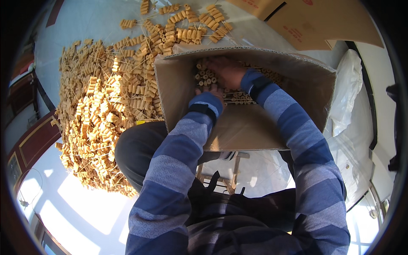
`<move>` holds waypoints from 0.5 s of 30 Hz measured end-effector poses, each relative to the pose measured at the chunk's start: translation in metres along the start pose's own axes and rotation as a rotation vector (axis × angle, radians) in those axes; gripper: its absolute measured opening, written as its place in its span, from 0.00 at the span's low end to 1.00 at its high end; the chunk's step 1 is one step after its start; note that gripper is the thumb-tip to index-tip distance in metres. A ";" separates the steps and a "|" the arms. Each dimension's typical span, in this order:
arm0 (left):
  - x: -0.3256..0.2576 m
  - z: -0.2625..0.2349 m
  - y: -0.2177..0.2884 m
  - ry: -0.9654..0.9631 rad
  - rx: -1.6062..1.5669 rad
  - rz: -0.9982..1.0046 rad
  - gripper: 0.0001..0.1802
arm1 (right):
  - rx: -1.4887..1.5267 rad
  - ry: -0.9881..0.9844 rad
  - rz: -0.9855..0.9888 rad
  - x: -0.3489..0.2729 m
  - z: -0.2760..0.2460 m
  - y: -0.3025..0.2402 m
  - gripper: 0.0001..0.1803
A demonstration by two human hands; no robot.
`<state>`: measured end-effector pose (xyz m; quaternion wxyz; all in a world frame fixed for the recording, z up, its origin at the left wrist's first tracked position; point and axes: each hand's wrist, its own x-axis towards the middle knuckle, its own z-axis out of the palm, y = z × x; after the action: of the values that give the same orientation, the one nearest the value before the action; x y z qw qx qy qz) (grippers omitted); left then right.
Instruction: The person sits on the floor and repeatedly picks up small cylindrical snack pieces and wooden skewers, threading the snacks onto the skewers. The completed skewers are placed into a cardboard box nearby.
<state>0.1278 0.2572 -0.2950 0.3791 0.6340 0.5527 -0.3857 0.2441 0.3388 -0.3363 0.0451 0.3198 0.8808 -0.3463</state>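
Both my hands reach into an open cardboard box (250, 127) between my knees. Inside its far left part lies a bundle of skewers (205, 79), each threaded with tan rolled pieces whose hollow round ends face up toward me. My left hand (211, 91) grips the bundle from the near side, fingers partly hidden by the pieces. Against its right and far side my right hand (228, 73) is curled, its fingertips in shade. More skewers (240, 97) lie along the box bottom to the right, partly covered by my right wrist.
A large heap of similar skewers (106, 114) spreads over the floor at the left, with more loose ones (187, 32) beyond the box. Flat cardboard (306, 23) lies at the far right. Clear plastic sheeting (346, 93) hangs beside the box. A wooden stool (231, 180) shows beneath it.
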 end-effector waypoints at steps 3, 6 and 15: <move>0.000 0.003 -0.001 -0.036 -0.027 -0.005 0.35 | 0.102 0.045 -0.023 -0.006 -0.002 0.007 0.35; 0.001 0.005 -0.001 0.005 -0.051 -0.010 0.35 | 0.083 0.124 -0.017 -0.009 0.002 0.010 0.30; 0.002 0.020 0.000 0.173 0.048 0.033 0.30 | -0.282 0.196 0.117 0.010 0.019 -0.018 0.28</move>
<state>0.1265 0.2402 -0.3054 0.3208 0.6830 0.5636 -0.3362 0.2233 0.3221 -0.3429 0.0236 0.3931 0.9008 -0.1831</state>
